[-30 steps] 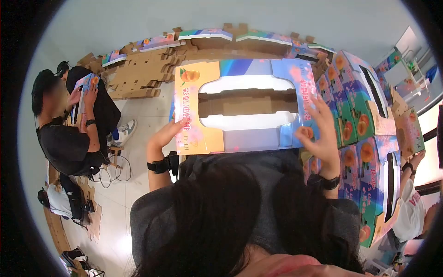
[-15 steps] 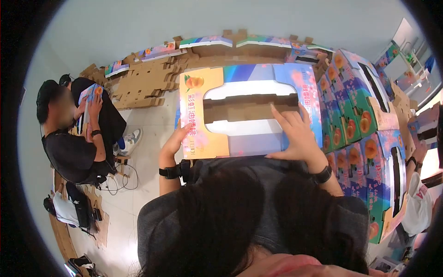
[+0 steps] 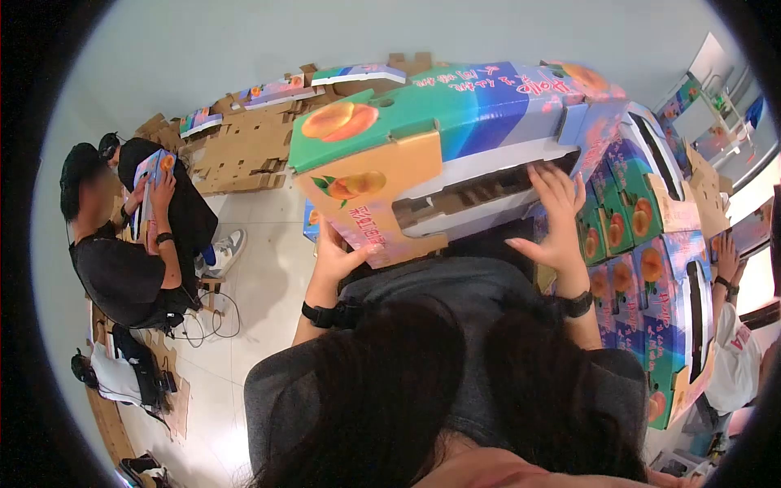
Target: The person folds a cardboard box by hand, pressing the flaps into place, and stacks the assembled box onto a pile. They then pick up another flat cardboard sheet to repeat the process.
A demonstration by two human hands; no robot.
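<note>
A printed cardboard peach gift box (image 3: 480, 122) is in front of my chest, tilted so that its green and blue long side and its face with the long cut-out both show. My left hand (image 3: 332, 256) grips its lower left end, thumb on the yellow printed part and the other fingers hidden behind. My right hand (image 3: 557, 211) is at the right end of the cut-out. Its fingertips touch the slot's edge, and the thumb is spread away from the cardboard. Through the slot, brown inner cardboard can be seen.
Stacked peach boxes (image 3: 643, 317) stand close on my right. Flat brown cardboard blanks (image 3: 244, 159) lie along the wall. At left, a seated person (image 3: 122, 264) holds a similar box. Another person's hand (image 3: 726, 259) is at far right. Cables (image 3: 215, 321) lie on the floor.
The box has tipped up and turned, bringing its green and blue side into view. My left hand has shifted slightly right; my right hand has moved to the slot's right end.
</note>
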